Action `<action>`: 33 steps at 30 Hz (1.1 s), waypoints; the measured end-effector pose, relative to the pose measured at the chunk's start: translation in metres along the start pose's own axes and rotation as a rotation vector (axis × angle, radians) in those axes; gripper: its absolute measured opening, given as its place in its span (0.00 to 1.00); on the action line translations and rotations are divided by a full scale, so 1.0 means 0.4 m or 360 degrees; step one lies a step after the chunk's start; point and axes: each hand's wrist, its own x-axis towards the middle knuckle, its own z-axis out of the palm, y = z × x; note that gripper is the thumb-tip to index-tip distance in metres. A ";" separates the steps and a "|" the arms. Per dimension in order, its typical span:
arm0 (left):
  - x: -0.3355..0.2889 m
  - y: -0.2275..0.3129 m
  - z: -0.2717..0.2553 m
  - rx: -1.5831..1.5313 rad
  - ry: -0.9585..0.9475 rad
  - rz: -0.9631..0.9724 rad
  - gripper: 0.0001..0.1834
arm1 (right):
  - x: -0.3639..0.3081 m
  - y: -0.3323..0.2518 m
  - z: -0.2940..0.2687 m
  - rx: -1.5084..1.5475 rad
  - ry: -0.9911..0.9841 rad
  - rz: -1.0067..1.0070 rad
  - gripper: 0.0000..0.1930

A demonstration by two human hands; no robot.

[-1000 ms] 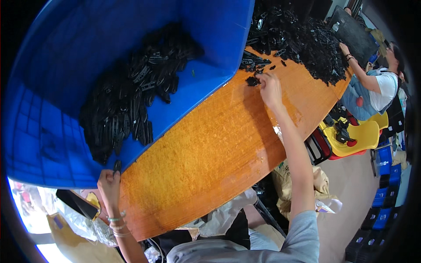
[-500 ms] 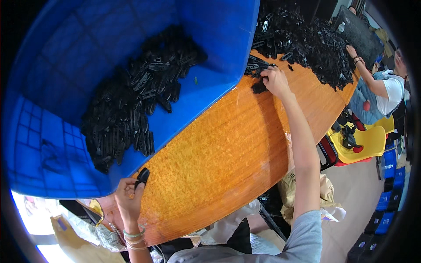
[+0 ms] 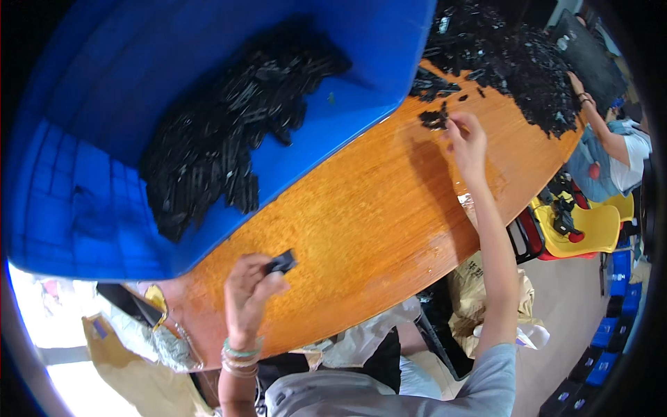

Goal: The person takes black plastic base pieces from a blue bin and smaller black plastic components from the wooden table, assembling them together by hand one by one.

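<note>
My left hand (image 3: 247, 292) pinches a small black plastic piece (image 3: 281, 262) above the wooden table, just in front of the blue bin; motion blurs the fingers and the piece. Farther off on the right, my right hand (image 3: 468, 144) has its thumb and fingertips closed on a thin black piece (image 3: 445, 111). Beside those fingertips lies a little cluster of black bits (image 3: 431, 121). Many elongated black plastic parts (image 3: 229, 132) are piled inside the blue bin (image 3: 333, 135), which stands tilted toward me at the left.
A large heap of black parts (image 3: 514, 69) covers the far end of the wooden table (image 3: 333, 222). Another person's hand (image 3: 575, 83) touches the heap's right side. Yellow chairs (image 3: 587, 226) and a brown paper bag (image 3: 465, 302) are at the right.
My left hand has moved rightward over the table with its black piece. My right hand has drawn back slightly from the black bits. The whole view has shifted a little.
</note>
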 end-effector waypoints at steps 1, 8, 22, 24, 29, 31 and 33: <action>-0.005 -0.011 0.014 -0.0040 -0.0090 0.0058 0.14 | -0.048 -0.015 -0.004 0.0090 -0.0108 0.0068 0.04; -0.041 -0.025 0.080 -0.0114 -0.0225 0.0018 0.17 | -0.413 -0.107 0.035 0.0845 -0.0907 0.0604 0.11; -0.109 -0.039 0.094 0.0024 -0.0134 0.0262 0.14 | -0.606 -0.211 0.092 0.0114 -0.0823 -0.0292 0.12; -0.115 -0.053 0.098 0.0053 -0.0104 0.0305 0.14 | -0.626 -0.212 0.096 0.0017 -0.0670 -0.0504 0.11; -0.145 -0.072 0.114 0.0127 -0.0142 0.0303 0.15 | -0.659 -0.206 0.120 0.0241 -0.0458 -0.0195 0.09; -0.150 -0.073 0.118 0.0018 -0.0213 0.0278 0.15 | -0.667 -0.203 0.127 0.0344 -0.0458 -0.0125 0.09; -0.157 -0.060 0.119 -0.0372 -0.0338 0.0161 0.18 | -0.684 -0.206 0.136 0.0479 -0.0459 -0.0014 0.09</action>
